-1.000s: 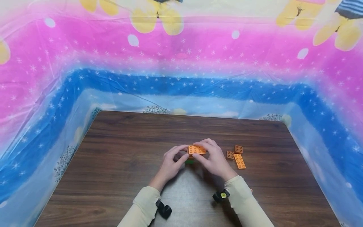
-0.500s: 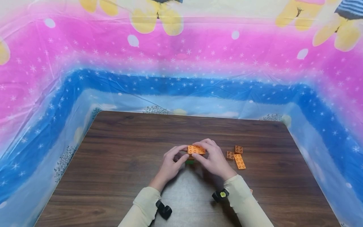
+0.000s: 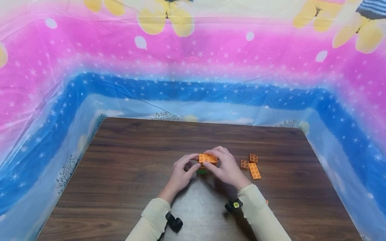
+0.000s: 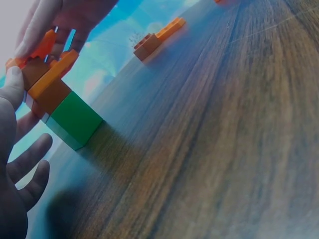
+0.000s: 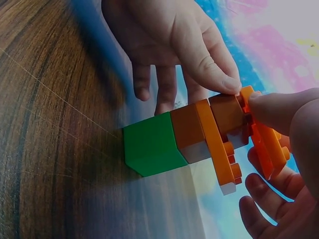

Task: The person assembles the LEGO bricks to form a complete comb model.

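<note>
A toy-brick stack stands on the table between the hands: a green block (image 5: 154, 144) at the bottom, a brown brick (image 5: 189, 127), a thin orange brick (image 5: 213, 144), then an upper brown brick (image 5: 229, 112). My left hand (image 3: 181, 174) pinches the stack's upper part at that brown brick, its other fingers spread below. My right hand (image 3: 227, 169) holds another thin orange brick (image 3: 208, 158) with thumb and fingers over the top. In the right wrist view this top brick sits at a slant, with a gap at one end. Fingers partly cover it.
Right of the hands lie two small brown bricks (image 3: 253, 158) and a thin orange brick (image 3: 254, 171). Another orange piece (image 3: 266, 202) peeks out beside the right sleeve. The wooden table (image 3: 120, 144) ends at a printed cloth (image 3: 193, 90) behind and at both sides.
Both hands and the top orange brick shift very slightly left in the view; the loose bricks shift slightly too. Both grips look the same.
</note>
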### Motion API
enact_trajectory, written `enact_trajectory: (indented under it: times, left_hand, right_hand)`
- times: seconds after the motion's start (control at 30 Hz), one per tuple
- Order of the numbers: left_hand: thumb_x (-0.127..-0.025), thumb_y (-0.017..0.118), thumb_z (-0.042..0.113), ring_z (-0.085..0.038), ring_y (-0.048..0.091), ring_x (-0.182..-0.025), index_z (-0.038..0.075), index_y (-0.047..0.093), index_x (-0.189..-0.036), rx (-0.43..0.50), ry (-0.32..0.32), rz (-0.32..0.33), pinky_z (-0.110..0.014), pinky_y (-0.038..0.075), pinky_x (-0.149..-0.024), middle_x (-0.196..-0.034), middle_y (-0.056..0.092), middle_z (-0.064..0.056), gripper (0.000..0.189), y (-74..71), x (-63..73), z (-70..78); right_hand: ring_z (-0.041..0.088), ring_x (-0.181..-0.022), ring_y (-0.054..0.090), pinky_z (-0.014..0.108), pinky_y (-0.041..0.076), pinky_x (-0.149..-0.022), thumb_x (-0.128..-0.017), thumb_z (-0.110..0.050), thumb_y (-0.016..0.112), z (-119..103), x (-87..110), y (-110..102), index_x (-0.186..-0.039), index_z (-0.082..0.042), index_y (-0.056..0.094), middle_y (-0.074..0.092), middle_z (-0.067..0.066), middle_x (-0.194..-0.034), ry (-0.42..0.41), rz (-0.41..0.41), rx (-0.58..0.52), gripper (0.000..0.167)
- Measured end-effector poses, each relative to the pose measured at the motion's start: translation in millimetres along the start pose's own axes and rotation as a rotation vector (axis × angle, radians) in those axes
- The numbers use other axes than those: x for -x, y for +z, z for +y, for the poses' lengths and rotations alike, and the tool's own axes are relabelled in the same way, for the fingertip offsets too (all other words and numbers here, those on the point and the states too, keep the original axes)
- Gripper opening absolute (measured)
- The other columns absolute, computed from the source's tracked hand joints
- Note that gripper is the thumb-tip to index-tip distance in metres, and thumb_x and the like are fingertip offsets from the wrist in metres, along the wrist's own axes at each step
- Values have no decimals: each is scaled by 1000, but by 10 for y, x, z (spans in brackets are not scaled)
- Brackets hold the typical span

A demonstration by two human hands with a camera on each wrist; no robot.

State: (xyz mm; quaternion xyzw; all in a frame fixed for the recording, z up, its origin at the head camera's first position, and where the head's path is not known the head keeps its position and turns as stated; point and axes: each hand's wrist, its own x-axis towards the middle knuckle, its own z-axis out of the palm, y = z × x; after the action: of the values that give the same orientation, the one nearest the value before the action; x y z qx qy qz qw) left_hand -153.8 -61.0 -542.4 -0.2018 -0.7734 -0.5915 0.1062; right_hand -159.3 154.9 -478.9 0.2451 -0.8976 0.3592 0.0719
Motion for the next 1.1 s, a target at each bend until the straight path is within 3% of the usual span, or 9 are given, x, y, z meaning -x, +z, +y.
enact_trajectory:
  times: [0.33, 0.8, 1.1]
  left_hand:
    - [-98, 75, 12, -29, 71, -91, 11, 72, -130, 35, 4, 16, -40, 59, -75, -120, 74, -12, 33, 12, -4, 11]
    - [-100, 74, 16, -24, 71, -98, 17, 69, -134, 17, -3, -15, -36, 60, -79, -124, 72, -5, 34, -21, 4, 5]
    - [-99, 75, 16, -28, 70, -102, 16, 70, -134, 55, -8, 3, -57, 58, -84, -124, 71, -4, 36, -11, -29, 98]
  right_hand:
    - [11, -99, 54, 33, 49, -77, -97, -34, 79, -9, 2, -8, -127, -21, 73, 64, -8, -115, 13, -13, -6, 34]
    - [13, -99, 55, 41, 53, -75, -96, -32, 80, -2, 6, 1, -126, -20, 73, 64, -6, -114, 1, -11, -29, 33]
    - [12, -100, 55, 44, 54, -78, -96, -34, 80, -7, 7, -4, -126, -21, 73, 64, -7, -114, -4, -5, -36, 34]
